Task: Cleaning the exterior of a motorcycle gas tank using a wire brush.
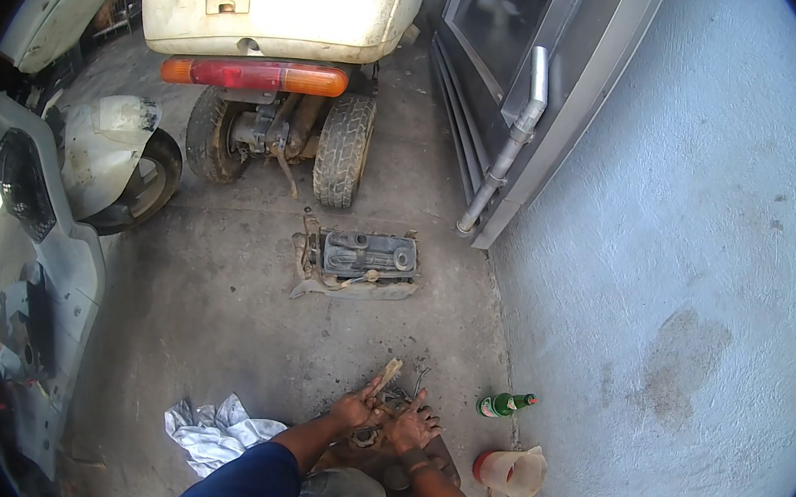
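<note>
My left hand (357,408) is closed round a tan, flat stick-like thing (390,375) that may be a brush; its far end points away from me. Close beside it, my right hand (412,429) has its fingers stretched out and apart. Just beyond those fingertips lies a thin, shiny metal piece (421,378), too small to name. Under both hands is a dark, dirty metal machine part (364,437), partly hidden by my hands, arms and knee.
A crumpled silvery sheet (222,432) lies left of me. To the right stand a green bottle (505,405) and a cloudy plastic jug (512,472) near the blue wall (676,278). Ahead are a black part in a dirty tray (368,260) and a cream vehicle (283,4).
</note>
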Demonstrator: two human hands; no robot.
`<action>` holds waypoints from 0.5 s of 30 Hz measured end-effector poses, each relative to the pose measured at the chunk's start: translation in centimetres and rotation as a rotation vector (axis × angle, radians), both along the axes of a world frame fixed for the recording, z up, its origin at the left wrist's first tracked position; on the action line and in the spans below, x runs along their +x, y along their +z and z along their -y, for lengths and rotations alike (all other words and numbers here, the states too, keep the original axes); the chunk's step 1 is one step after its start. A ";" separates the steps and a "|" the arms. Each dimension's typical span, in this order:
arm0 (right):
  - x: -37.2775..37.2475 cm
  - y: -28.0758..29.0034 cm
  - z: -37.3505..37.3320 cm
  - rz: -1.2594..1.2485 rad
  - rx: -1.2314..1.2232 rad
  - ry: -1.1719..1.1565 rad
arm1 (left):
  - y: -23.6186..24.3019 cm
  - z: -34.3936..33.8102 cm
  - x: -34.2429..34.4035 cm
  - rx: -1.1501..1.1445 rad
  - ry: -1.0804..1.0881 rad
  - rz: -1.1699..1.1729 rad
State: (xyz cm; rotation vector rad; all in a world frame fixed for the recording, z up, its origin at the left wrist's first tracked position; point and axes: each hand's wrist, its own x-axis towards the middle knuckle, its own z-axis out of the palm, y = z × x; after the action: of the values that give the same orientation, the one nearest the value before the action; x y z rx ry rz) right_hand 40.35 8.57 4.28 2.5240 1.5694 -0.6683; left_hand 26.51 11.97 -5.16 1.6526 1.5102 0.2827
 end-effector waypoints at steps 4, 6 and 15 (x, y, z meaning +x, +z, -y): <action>-0.2 0.3 0.0 -0.023 -0.005 0.009 | -1.2 0.1 -0.1 0.038 0.012 0.045; 0.0 0.2 0.0 -0.025 -0.011 0.009 | -0.8 0.0 -0.1 0.011 0.016 0.045; 0.1 -0.4 0.0 0.007 0.020 0.016 | 1.7 0.0 -0.1 -0.062 0.017 0.018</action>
State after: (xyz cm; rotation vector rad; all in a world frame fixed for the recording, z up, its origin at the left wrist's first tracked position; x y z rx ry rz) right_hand 40.45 8.58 3.85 2.5227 1.6000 -0.6436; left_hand 26.41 11.93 -3.48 1.5858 1.5053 0.2570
